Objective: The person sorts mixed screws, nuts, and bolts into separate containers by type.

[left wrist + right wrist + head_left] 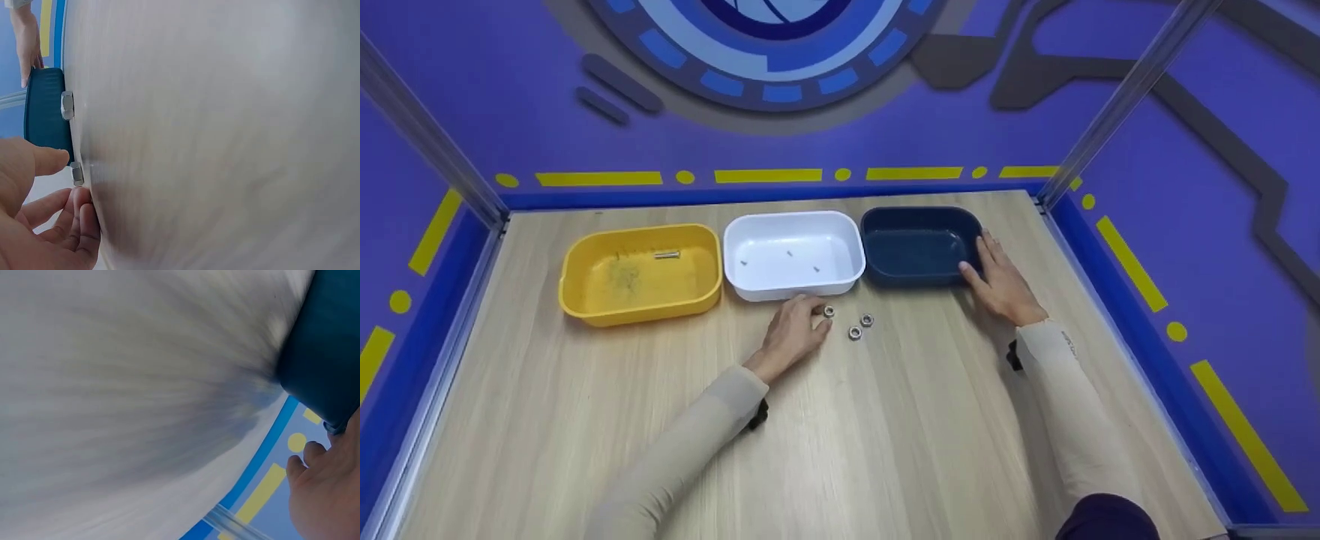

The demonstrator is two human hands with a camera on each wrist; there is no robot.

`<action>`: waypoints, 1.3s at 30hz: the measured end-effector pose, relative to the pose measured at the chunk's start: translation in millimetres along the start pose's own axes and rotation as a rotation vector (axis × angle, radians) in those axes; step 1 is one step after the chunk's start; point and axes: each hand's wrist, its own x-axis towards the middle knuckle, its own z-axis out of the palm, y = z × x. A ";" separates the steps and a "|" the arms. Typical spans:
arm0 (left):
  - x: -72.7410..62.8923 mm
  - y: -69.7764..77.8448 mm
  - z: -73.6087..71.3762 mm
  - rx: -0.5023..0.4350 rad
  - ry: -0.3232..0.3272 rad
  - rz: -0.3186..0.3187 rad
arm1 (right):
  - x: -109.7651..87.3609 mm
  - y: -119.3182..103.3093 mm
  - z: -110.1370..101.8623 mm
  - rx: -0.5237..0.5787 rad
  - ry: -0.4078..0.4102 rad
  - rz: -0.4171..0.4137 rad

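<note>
My left hand is low over the table with thumb and fingers apart around a hex nut, in front of the white bin. In the left wrist view a gap shows between the thumb and the nut. Two more nuts, one nearer and one farther, lie just to the right. My right hand holds the right end of the dark blue bin, thumb over the rim and fingers along the outside. The right wrist view hides part of that grip.
A yellow bin stands at the left with a metal bolt in it. Several small screws, one of them in the middle, lie in the white bin. Purple panels wall the wooden table at the back and sides.
</note>
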 end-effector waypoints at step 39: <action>3.2 7.5 -0.6 0.071 -0.027 0.003 | -0.5 -1.9 2.6 0.008 0.022 0.002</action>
